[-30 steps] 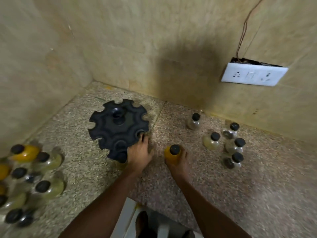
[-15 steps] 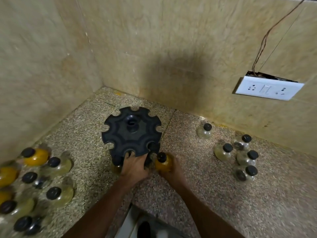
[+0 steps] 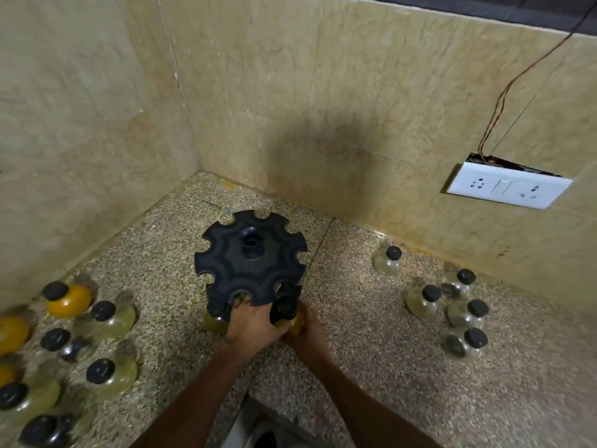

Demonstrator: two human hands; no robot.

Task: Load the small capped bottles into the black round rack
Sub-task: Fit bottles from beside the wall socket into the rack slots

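The black round rack stands on the speckled counter near the wall corner, its rim cut with several open slots. My left hand grips the rack's near edge from below. My right hand holds a yellow bottle with a black cap against the rack's near right slot. Another bottle hangs in a slot at the near left, partly hidden by my left hand.
Several capped bottles, some orange, some pale, lie clustered at the left. Several clear capped bottles stand at the right. A white socket plate with loose wires hangs on the back wall. The counter's front edge runs under my forearms.
My right hand carried the yellow bottle leftward from the counter to the rack's near right slot. My left hand stayed on the rack's edge. The camera tilted upward.
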